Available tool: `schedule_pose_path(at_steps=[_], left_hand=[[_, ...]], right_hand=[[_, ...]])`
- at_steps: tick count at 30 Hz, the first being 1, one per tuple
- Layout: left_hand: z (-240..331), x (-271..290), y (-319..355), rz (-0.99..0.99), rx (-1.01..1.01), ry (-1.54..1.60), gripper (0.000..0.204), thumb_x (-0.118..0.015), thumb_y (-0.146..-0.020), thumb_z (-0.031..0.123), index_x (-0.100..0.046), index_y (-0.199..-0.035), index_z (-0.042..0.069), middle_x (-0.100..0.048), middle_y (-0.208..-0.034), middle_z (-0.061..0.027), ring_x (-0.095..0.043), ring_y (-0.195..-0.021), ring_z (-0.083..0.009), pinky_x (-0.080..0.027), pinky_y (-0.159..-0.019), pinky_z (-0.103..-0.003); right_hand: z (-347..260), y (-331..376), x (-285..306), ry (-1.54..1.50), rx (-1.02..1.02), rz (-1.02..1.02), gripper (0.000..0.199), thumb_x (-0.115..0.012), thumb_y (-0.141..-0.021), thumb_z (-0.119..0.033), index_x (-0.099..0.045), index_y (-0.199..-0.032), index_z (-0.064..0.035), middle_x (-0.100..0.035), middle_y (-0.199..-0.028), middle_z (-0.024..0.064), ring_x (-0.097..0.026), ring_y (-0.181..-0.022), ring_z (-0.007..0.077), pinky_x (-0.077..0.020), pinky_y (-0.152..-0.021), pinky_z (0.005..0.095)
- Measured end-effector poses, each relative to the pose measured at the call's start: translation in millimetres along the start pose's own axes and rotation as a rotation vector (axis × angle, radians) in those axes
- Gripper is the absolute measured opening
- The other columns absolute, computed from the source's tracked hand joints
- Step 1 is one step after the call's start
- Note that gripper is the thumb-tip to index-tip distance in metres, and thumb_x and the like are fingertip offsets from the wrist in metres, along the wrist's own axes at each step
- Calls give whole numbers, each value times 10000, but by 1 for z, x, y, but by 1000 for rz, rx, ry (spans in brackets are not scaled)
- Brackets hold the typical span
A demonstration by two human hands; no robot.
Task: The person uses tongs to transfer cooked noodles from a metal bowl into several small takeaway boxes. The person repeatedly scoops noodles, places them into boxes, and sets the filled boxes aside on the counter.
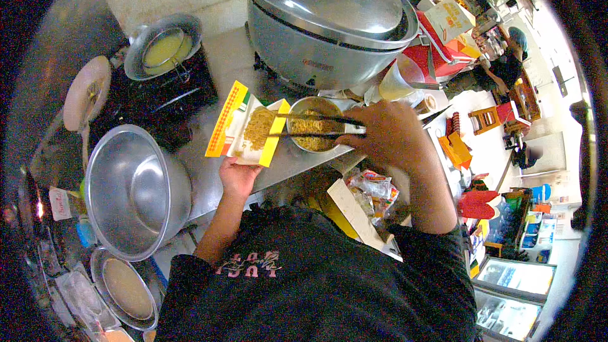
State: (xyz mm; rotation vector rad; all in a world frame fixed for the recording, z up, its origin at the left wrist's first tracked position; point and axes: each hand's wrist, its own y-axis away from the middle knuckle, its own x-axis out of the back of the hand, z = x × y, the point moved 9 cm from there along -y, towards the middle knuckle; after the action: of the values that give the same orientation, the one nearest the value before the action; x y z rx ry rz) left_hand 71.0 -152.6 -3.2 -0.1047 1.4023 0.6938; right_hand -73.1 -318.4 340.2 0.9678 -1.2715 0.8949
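My left hand (239, 177) holds a yellow, red and white cardboard food box (223, 125) from below, with its lid raised. Brown noodles (258, 129) lie inside the box. My right hand (385, 132) is closed around a pair of long tongs (310, 133). The tongs' tips reach to the noodles in the box; whether they pinch any, I cannot tell. Below the tongs stands a round metal bowl (328, 102) with more noodles in it, just right of the box.
A large lidded steel cooker (310, 57) stands behind the bowl. To the left are a big steel mixing bowl (174, 177), a pan with a strainer (136, 66) and a wok ladle (81, 107). A plastic jug (396, 82) sits right of the cooker. People (500, 73) are at the far right.
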Motion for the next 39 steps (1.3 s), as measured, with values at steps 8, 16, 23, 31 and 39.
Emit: schedule_pose_path(at_steps=[8, 16, 23, 31, 39], left_hand=[[49, 57, 10, 235, -199, -282, 632, -519, -796, 215, -416, -1419, 232, -477, -1418, -123, -497, -1255, -361, -461, -936, -617], [25, 80, 4, 235, -125, -381, 593, -506, -827, 194, -389, -1404, 265, -451, -1404, -105, -478, -1265, -343, -515, -865, -591], [44, 71, 5, 427, -399, -578, 588, -594, -871, 141, -350, -1406, 133, -431, -1362, -81, -468, -1227, -247, -414, -1021, -422], [-109, 20, 19, 157, 343, -1052, 411, -572, -941, 387, -509, -1228, 100, -581, -1028, -25, -554, -898, -129, -490, -703, -325], [-102, 19, -94, 191, -88, -1216, 158, -537, -1005, 188, -453, -1050, 62, -586, -927, -86, -642, -634, -170, -519, -479, -308]], right_hand=[[144, -3, -190, -114, -407, -573, 635, -503, -872, -695, -691, -1182, -174, -717, -968, 191, -687, -911, 385, -539, -838, 471], [101, -24, -231, -47, -187, -285, 534, -428, -962, -572, -712, -930, -121, -708, -835, 155, -692, -805, 373, -560, -716, 490], [85, 7, -168, 183, -158, -217, 379, -580, -886, -521, -733, -890, -174, -690, -735, 112, -700, -702, 306, -569, -630, 434], [141, 2, -183, 160, -305, -174, 370, -617, -881, -454, -722, -841, -102, -694, -773, 144, -698, -726, 332, -574, -650, 442], [109, 24, -218, -22, -82, -328, 311, -594, -904, -409, -723, -879, -128, -707, -842, 118, -707, -799, 332, -579, -680, 447]])
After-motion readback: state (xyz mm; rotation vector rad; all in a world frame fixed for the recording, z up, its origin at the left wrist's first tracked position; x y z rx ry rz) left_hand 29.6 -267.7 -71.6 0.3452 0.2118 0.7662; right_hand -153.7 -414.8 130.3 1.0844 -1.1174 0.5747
